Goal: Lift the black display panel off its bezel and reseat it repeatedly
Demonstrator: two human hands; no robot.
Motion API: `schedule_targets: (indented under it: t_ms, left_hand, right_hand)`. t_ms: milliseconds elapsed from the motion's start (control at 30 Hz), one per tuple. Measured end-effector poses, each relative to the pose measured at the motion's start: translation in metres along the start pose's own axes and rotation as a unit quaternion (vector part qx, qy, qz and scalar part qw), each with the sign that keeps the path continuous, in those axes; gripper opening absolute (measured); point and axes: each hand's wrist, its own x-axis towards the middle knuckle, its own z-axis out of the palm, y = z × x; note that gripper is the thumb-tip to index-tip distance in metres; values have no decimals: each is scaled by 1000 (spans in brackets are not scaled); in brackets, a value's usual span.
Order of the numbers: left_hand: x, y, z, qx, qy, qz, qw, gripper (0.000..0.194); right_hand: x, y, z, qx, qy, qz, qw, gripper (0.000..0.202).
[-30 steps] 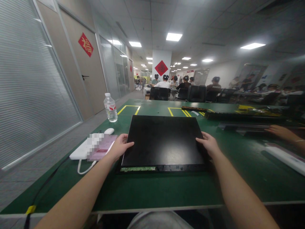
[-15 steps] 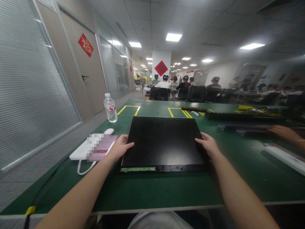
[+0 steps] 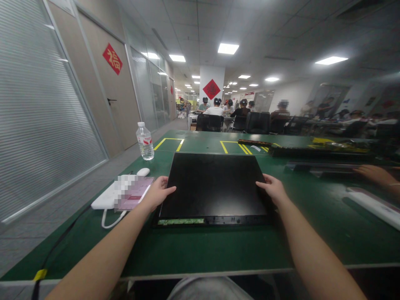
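A flat black LCD panel (image 3: 212,185) is in front of me over the green table, its long sides running left to right. Along its near edge shows a narrow green circuit board strip (image 3: 180,221). My left hand (image 3: 158,192) grips the panel's left edge, thumb on top and fingers curled at the side. At the right edge my right hand (image 3: 272,187) holds it the same way. The fingertips under both edges are hidden. Whether the panel rests fully on the table, I cannot tell.
Left of the panel are a phone (image 3: 136,196), a white device (image 3: 103,199) with a cable, and a water bottle (image 3: 145,141). Dark long strips (image 3: 315,153) lie at the far right. Another person's hand (image 3: 373,173) reaches in near a white bar (image 3: 375,206).
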Motion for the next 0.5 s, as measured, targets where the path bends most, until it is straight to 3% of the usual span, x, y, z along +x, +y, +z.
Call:
schedule_targets:
  t_ms: [233,500]
  left_hand:
    - [-2,5,2,-6,11,-12,1000,47]
    - [-3,11,2,-16,30,-36,999,44]
  right_hand:
    - [2,-2,-4,-49,58,25,997,49]
    - [-1,-5,-5,-35,45,27,998,48]
